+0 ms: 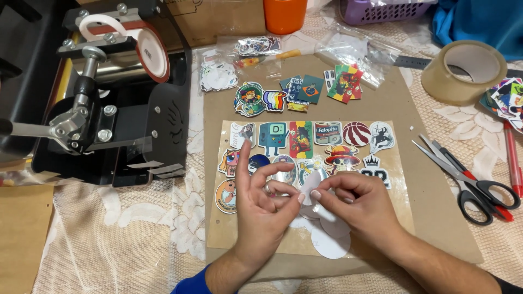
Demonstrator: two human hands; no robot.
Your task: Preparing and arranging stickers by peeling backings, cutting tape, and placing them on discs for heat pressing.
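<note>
Both hands meet over the clear sheet of stickers [348,142] on the tabletop. The left hand [261,204] and right hand [351,204] pinch a white sticker backing [309,188] between fingertips. Scissors [463,177] lie well apart at the right.

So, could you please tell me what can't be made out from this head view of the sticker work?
- The sticker pinched between left hand and right hand: fingers cover its printed face.
- Stickers on the clear sheet under both hands: hidden.
- The white backing pieces: partly under the right wrist.
- The purple basket and orange cup: cut off by the top edge.
- The sticker pile: cut off at the right edge.
</note>
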